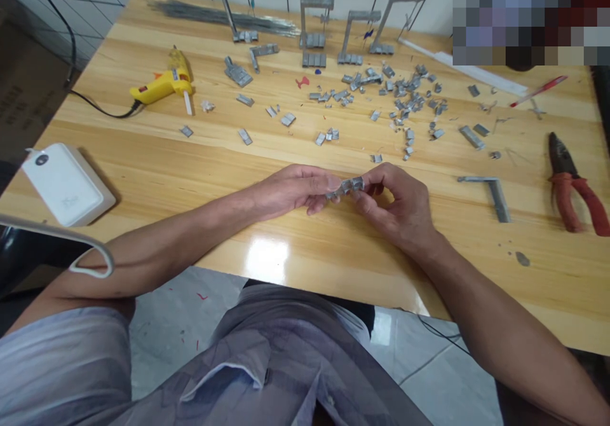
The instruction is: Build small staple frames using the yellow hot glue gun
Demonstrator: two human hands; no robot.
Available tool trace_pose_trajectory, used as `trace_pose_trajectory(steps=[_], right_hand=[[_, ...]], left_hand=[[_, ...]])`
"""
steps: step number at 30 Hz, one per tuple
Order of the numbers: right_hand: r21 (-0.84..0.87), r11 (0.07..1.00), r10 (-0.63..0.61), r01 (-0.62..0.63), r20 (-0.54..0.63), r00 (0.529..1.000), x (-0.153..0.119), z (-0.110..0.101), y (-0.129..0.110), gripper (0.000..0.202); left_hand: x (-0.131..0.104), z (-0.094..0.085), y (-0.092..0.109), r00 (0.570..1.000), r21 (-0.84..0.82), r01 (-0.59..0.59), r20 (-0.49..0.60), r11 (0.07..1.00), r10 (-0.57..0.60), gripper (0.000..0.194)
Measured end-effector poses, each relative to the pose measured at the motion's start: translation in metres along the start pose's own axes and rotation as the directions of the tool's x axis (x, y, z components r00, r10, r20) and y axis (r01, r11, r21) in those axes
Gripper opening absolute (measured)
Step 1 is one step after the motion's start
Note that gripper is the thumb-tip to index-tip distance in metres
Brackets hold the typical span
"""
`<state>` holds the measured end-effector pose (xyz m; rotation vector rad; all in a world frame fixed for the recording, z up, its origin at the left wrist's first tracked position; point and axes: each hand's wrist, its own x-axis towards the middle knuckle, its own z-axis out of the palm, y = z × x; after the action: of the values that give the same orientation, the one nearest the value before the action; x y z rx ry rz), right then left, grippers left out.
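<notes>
Between my two hands, just above the table, is a short strip of grey staples [351,186] with its open channel side showing. My left hand [298,191] pinches one end between thumb and fingers. At the other end, the thumb and fingertips of my right hand [398,203] close on the strip. Beyond my hands lie many loose staple pieces [412,98] in a scattered heap. A bent grey staple piece [498,197] shaped like an L rests to the right of my right hand.
A yellow glue gun [166,82] and a white power bank [69,184] lie at left. Upright staple frames [350,38] stand at the back beside thin metal wires [223,18]. Red-handled pliers [572,187] and a red pen [538,91] are at right. The table's edge [305,286] is near my body.
</notes>
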<state>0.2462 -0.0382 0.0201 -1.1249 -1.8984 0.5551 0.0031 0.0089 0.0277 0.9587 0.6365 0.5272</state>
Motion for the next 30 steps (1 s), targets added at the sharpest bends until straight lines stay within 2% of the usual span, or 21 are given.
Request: trace_pose_trajectory(steps=[5, 15, 18, 20, 22, 24, 27, 30], right_hand=[[0.026, 1.000, 0.016, -0.016, 0.022, 1.000, 0.000, -0.001, 0.000, 0.028], [0.022, 0.999, 0.023, -0.023, 0.023, 0.999, 0.000, -0.001, 0.000, 0.028], [0.012, 0.999, 0.034, -0.034, 0.015, 0.999, -0.001, 0.000, 0.002, 0.023], [0.012, 0.999, 0.048, -0.048, 0.005, 0.999, -0.002, 0.000, 0.005, 0.020], [0.008, 0.998, 0.061, -0.060, -0.017, 0.998, -0.003, 0.001, 0.009, 0.021], [-0.004, 0.998, 0.068, -0.068, -0.042, 0.997, -0.003, 0.001, 0.013, 0.025], [-0.036, 0.996, 0.080, -0.082, -0.064, 0.995, -0.004, 0.002, 0.017, 0.026], [-0.076, 0.995, 0.059, -0.063, -0.052, 0.997, -0.004, 0.004, 0.021, 0.021]], left_hand=[[0.000, 0.000, -0.001, 1.000, -0.011, -0.009, -0.001, 1.000, 0.009, 0.053], [-0.001, 0.001, 0.001, 1.000, 0.083, 0.000, -0.019, 0.997, 0.002, 0.053], [-0.003, 0.001, -0.001, 0.997, 0.144, -0.054, -0.048, 0.988, 0.061, 0.054], [-0.005, 0.002, -0.001, 0.983, 0.269, -0.103, -0.118, 0.958, 0.139, 0.050], [-0.007, 0.001, 0.000, 0.952, 0.450, -0.138, -0.184, 0.882, 0.243, 0.043], [-0.007, -0.001, 0.001, 0.913, 0.619, -0.167, -0.198, 0.767, 0.358, 0.037], [-0.003, -0.007, -0.004, 0.868, 0.804, -0.223, -0.095, 0.552, 0.488, 0.030], [0.001, -0.013, -0.011, 0.869, 0.916, -0.244, 0.061, 0.318, 0.491, 0.027]])
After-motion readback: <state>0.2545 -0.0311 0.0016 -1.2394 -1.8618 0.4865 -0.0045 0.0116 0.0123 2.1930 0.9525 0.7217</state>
